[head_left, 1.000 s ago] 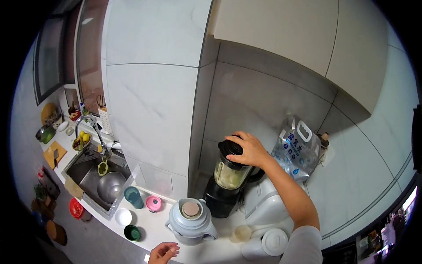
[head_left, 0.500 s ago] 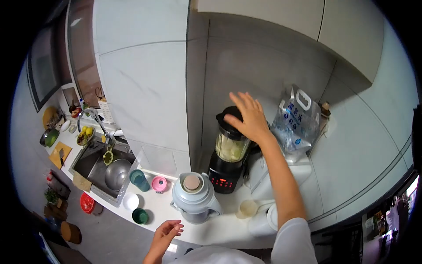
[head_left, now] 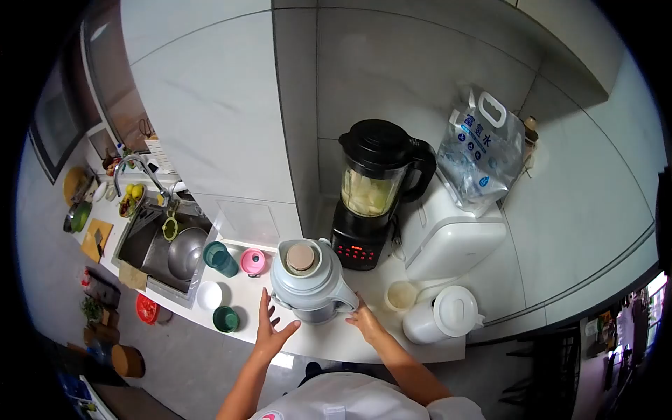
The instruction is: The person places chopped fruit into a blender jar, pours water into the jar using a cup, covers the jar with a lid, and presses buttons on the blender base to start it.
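A light blue-grey thermos jug (head_left: 305,288) with a tan stopper stands on the counter in front of me. My left hand (head_left: 271,330) is beside its left side, fingers spread and holding nothing. On the other side, my right hand (head_left: 365,322) is at the jug's handle with its fingers apart; whether they touch it, I cannot tell. Behind the jug stands a black blender (head_left: 360,241) with red lit symbols on its base. Pale chunks of food (head_left: 369,194) fill the lower part of its clear pitcher, and its black lid (head_left: 378,142) is on.
Left of the jug are a teal cup (head_left: 221,260), a pink lid-like item (head_left: 253,262), a white bowl (head_left: 209,296) and a green cup (head_left: 226,319). To the right stand a beige cup (head_left: 401,296), a white pitcher (head_left: 448,315) and a white appliance (head_left: 455,241) bearing a plastic water bag (head_left: 483,150).
My right hand has come down from the blender lid to the jug's handle. My left hand has risen towards the jug and spread its fingers. The view has shifted too.
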Tool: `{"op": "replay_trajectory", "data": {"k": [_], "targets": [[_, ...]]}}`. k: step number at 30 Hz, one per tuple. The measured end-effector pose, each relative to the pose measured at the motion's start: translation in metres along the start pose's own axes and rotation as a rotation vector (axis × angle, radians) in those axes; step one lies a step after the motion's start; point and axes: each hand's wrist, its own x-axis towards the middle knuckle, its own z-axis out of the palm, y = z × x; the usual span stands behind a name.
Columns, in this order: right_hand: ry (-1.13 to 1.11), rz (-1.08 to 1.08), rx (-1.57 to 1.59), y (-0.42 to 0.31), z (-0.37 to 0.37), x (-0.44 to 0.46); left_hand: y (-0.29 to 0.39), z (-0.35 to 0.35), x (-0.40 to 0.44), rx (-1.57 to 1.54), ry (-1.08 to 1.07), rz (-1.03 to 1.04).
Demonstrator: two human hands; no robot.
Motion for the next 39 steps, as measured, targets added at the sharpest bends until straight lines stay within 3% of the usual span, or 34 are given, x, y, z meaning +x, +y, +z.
{"op": "replay_trajectory", "data": {"k": [6,12,20,23,26,28,29,31,33,36,37,39], "targets": [[-0.24,-0.051,0.076,0.022,0.007,0.026,-0.013,0.014,0.019,0.053,-0.018,0.144],[-0.245,-0.014,-0.037,0.005,0.034,0.016,-0.017,-0.002,0.022,-0.029,0.073,0.2],[-0.381,-0.029,-0.141,-0.002,0.074,0.024,-0.027,-0.057,0.025,-0.104,0.056,0.125],[-0.417,-0.023,-0.149,0.011,0.063,0.038,-0.034,-0.054,0.022,-0.126,0.181,0.146],[-0.469,-0.127,0.061,0.046,0.031,0.072,-0.034,-0.034,0.007,-0.079,0.252,0.203],[0.024,-0.491,-0.013,0.059,0.015,0.084,-0.079,-0.032,-0.003,-0.016,0.481,0.193],[0.026,-0.486,-0.004,0.058,0.011,0.087,-0.097,-0.033,-0.004,-0.007,0.477,0.189],[0.437,-0.694,0.026,0.043,0.007,0.089,-0.123,-0.034,-0.005,0.04,0.548,-0.072],[0.496,-0.704,0.07,0.037,0.004,0.099,-0.15,-0.036,0.001,0.127,0.569,-0.098],[0.553,-0.685,0.168,0.035,-0.002,0.116,-0.162,-0.042,0.014,0.55,0.371,0.186],[0.547,-0.639,0.218,0.033,-0.006,0.123,-0.164,-0.041,0.022,0.546,0.359,0.2],[0.524,-0.691,0.27,0.026,-0.008,0.123,-0.174,-0.042,0.027,0.858,0.387,0.408]]}}
